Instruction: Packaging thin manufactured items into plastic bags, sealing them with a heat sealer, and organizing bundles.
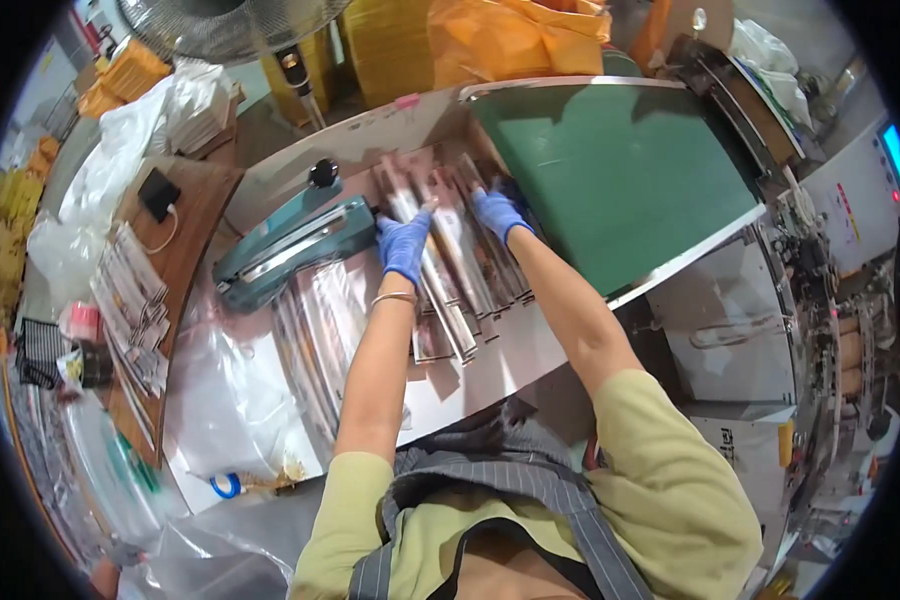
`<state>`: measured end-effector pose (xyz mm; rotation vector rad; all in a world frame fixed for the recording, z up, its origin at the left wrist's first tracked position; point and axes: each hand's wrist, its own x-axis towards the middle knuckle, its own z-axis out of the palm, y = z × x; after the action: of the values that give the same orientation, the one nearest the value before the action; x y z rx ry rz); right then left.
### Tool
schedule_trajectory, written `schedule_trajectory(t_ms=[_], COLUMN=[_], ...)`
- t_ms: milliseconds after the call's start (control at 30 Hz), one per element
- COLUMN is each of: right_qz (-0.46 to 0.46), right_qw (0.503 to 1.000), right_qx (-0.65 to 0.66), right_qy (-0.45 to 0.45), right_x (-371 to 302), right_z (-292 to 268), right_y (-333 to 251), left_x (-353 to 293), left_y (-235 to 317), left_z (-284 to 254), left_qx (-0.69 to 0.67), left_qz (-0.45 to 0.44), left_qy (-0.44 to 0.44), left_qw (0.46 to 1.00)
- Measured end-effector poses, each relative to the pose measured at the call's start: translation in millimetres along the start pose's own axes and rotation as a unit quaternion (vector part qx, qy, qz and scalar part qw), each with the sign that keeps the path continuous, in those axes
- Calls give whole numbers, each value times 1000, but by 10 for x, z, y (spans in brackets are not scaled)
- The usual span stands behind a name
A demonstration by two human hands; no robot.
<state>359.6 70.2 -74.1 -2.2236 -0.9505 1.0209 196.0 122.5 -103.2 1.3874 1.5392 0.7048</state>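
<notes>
Several long, flat printed packets (457, 250) lie in rows on the white worktop in front of me, blurred at their far ends. My left hand (404, 246), in a blue glove, is closed at the left side of these packets, its thumb over their edge. At their right side my right hand (500, 214), also gloved in blue, grips the far part of the row; some of its fingers are hidden. Left of my left hand stands a teal bag sealer (295, 250) with a black knob. More packets in clear plastic (322, 305) lie just nearer than it.
A raised green board (620, 170) with a pale rim borders the packets on the right. A brown wooden board (185, 240) at the left carries loose packets and a black device. A fan (230, 25) stands beyond the worktop. Machinery (850, 330) fills the far right.
</notes>
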Motion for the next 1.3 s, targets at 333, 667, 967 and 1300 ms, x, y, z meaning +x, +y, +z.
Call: schedule_trajectory(t_ms=[333, 667, 967, 1300], right_qz=[67, -471, -609, -214], right_qw=[796, 851, 721, 818], right_qx=[516, 198, 315, 270], right_qy=[-308, -122, -98, -460], right_x=[-764, -1583, -2027, -2076], right_z=[792, 374, 392, 1218], right_y=[170, -231, -733, -699], left_x=[-630, -985, -1463, -2380], left_y=[-348, -100, 44, -968], left_z=[-631, -1409, -1575, -1752], left_qx=[-364, -76, -380, -535], left_qz=[-20, 346, 274, -66], left_qy=[-274, -262, -395, -207], left_qw=[890, 898, 790, 816])
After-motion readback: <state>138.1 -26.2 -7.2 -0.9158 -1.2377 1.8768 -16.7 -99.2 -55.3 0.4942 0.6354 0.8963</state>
